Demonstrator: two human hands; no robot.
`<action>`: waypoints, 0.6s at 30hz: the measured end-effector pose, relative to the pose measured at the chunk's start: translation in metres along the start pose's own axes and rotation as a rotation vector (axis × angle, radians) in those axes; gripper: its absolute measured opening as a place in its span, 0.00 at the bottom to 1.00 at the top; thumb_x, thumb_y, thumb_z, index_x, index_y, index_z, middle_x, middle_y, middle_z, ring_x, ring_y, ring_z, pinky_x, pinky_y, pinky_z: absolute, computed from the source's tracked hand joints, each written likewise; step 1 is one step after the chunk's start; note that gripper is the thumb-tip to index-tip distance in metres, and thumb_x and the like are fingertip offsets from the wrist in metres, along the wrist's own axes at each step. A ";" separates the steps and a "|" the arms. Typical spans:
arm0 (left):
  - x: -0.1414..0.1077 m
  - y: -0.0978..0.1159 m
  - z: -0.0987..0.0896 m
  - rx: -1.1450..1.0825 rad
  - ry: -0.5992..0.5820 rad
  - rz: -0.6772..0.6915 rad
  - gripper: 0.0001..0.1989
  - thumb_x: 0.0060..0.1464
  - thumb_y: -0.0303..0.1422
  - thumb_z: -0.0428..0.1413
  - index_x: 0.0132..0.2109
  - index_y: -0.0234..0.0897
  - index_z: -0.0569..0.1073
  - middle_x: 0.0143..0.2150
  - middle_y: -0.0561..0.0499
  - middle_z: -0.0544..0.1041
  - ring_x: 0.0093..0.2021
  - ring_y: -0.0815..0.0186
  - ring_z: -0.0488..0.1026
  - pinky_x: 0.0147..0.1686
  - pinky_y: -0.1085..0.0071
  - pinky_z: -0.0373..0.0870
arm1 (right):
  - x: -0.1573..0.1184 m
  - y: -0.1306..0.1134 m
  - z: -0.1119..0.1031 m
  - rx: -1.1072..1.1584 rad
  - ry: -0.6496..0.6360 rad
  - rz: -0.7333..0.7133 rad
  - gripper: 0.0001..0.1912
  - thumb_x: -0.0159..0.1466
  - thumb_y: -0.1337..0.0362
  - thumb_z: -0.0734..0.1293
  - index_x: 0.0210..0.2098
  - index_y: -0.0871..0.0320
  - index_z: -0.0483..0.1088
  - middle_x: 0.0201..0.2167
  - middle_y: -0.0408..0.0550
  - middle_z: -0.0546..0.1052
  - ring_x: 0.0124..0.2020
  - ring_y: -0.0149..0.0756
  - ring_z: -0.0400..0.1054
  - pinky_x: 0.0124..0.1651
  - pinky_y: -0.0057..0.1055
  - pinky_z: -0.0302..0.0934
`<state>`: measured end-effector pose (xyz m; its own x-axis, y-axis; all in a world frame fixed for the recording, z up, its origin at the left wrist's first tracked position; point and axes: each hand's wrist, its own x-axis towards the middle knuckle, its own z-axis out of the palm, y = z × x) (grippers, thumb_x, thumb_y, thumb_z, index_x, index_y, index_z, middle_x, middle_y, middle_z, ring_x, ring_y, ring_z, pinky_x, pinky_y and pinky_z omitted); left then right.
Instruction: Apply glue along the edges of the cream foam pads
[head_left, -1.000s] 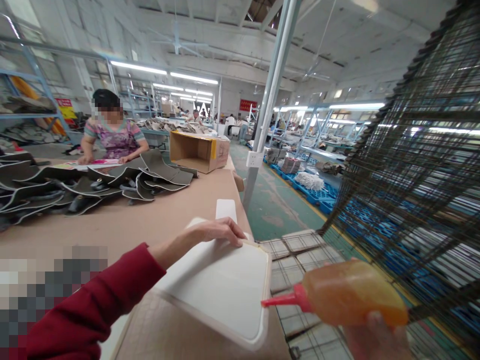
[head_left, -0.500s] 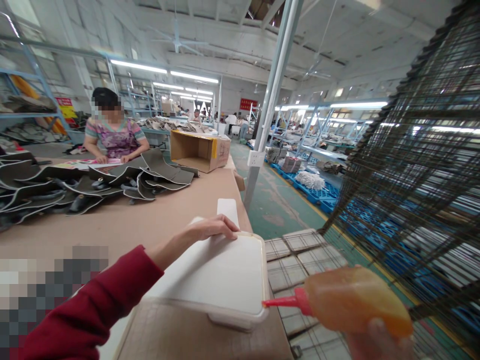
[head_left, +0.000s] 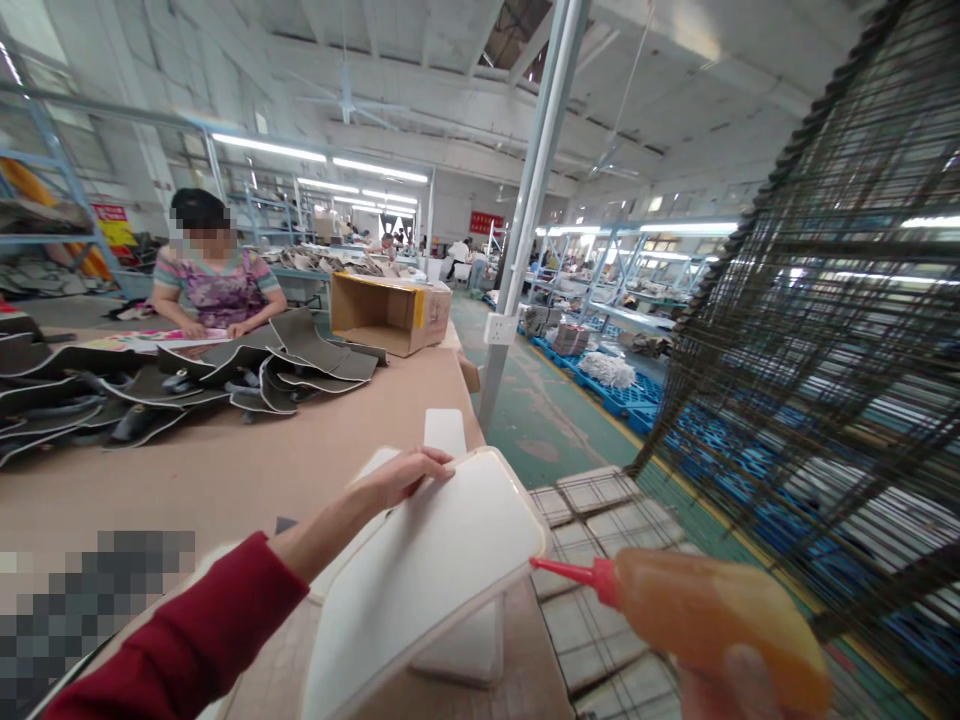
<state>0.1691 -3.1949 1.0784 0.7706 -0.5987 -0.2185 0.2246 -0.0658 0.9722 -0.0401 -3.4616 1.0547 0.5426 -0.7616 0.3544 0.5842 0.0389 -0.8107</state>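
Observation:
My left hand (head_left: 409, 477) grips the far edge of a white rectangular panel (head_left: 420, 570) with rounded corners and holds it tilted. More white panels lie beneath it on the table, partly covered. My right hand (head_left: 724, 675), at the lower right, is wrapped round a squeeze glue bottle (head_left: 712, 610) of amber liquid. The bottle's red nozzle (head_left: 570, 570) points left, its tip at the panel's right edge. Whether the tip touches the edge is hard to tell.
Dark grey pieces with white edges (head_left: 187, 375) are heaped at the table's left. Beyond sit a co-worker (head_left: 214, 270) and an open cardboard box (head_left: 390, 312). A metal post (head_left: 517, 240) stands by the table. On the right, a wire rack (head_left: 795, 300) stands beside wire-mesh shelving holding white panels (head_left: 615, 580).
The panel under my left hand has turned and tipped up, uncovering panels below. The nozzle has moved slightly up along the panel's right edge. The whole view has shifted a little.

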 end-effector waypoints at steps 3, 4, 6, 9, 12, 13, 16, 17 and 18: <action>-0.001 -0.001 0.005 -0.043 0.025 -0.027 0.10 0.36 0.32 0.61 0.29 0.32 0.75 0.27 0.50 0.77 0.30 0.64 0.72 0.29 0.74 0.64 | 0.006 0.002 0.006 0.090 0.087 0.011 0.27 0.45 0.58 0.76 0.43 0.58 0.70 0.47 0.53 0.70 0.46 0.50 0.66 0.43 0.40 0.66; -0.002 -0.002 0.007 -0.050 0.040 -0.036 0.10 0.35 0.33 0.61 0.28 0.32 0.74 0.26 0.50 0.76 0.29 0.65 0.72 0.28 0.74 0.63 | 0.008 0.003 0.008 0.105 0.105 0.011 0.27 0.45 0.58 0.76 0.43 0.58 0.70 0.47 0.52 0.70 0.46 0.48 0.66 0.44 0.38 0.66; -0.002 -0.002 0.009 -0.067 0.069 -0.050 0.11 0.34 0.34 0.62 0.27 0.32 0.72 0.24 0.51 0.74 0.26 0.67 0.70 0.24 0.75 0.60 | 0.009 0.006 0.012 0.115 0.129 0.003 0.27 0.44 0.60 0.77 0.42 0.56 0.70 0.47 0.48 0.70 0.48 0.45 0.64 0.45 0.34 0.64; 0.000 -0.005 0.009 -0.114 0.094 -0.057 0.13 0.33 0.34 0.63 0.25 0.33 0.69 0.21 0.54 0.71 0.22 0.71 0.67 0.21 0.76 0.57 | 0.011 0.013 0.016 0.105 0.147 -0.006 0.26 0.43 0.61 0.77 0.41 0.56 0.70 0.47 0.45 0.70 0.48 0.40 0.64 0.43 0.27 0.62; 0.001 -0.008 0.006 -0.152 0.118 -0.057 0.15 0.32 0.35 0.64 0.25 0.35 0.66 0.21 0.55 0.70 0.22 0.71 0.66 0.21 0.76 0.57 | 0.013 0.016 0.020 0.100 0.162 0.007 0.25 0.43 0.61 0.77 0.40 0.56 0.71 0.43 0.44 0.71 0.44 0.36 0.65 0.42 0.25 0.61; 0.002 -0.009 0.004 -0.157 0.122 -0.059 0.15 0.32 0.36 0.64 0.26 0.35 0.66 0.21 0.55 0.71 0.22 0.70 0.67 0.21 0.76 0.57 | 0.015 0.016 0.022 0.104 0.153 0.008 0.26 0.43 0.61 0.77 0.40 0.56 0.70 0.43 0.44 0.71 0.43 0.35 0.65 0.43 0.26 0.61; 0.003 -0.010 0.000 -0.157 0.114 -0.072 0.16 0.32 0.36 0.64 0.27 0.36 0.65 0.22 0.55 0.71 0.24 0.69 0.68 0.22 0.75 0.59 | 0.024 0.015 0.029 0.128 0.090 -0.012 0.28 0.44 0.60 0.77 0.44 0.58 0.70 0.44 0.47 0.71 0.45 0.41 0.66 0.47 0.33 0.60; 0.003 -0.010 -0.002 -0.153 0.109 -0.072 0.17 0.32 0.36 0.64 0.27 0.36 0.65 0.22 0.55 0.71 0.24 0.68 0.68 0.22 0.75 0.59 | 0.027 0.014 0.031 0.134 0.076 -0.020 0.28 0.45 0.60 0.76 0.45 0.58 0.69 0.44 0.48 0.71 0.45 0.42 0.66 0.48 0.36 0.59; 0.003 -0.010 -0.003 -0.152 0.104 -0.070 0.17 0.32 0.36 0.64 0.27 0.36 0.65 0.22 0.55 0.71 0.24 0.68 0.69 0.22 0.75 0.59 | 0.031 0.015 0.032 0.135 0.073 -0.024 0.29 0.45 0.60 0.76 0.46 0.58 0.69 0.44 0.49 0.71 0.45 0.43 0.66 0.49 0.38 0.58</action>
<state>0.1709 -3.1933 1.0675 0.8057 -0.5106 -0.3001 0.3612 0.0219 0.9322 0.0046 -3.4638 1.0688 0.4851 -0.8079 0.3347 0.6750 0.1027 -0.7306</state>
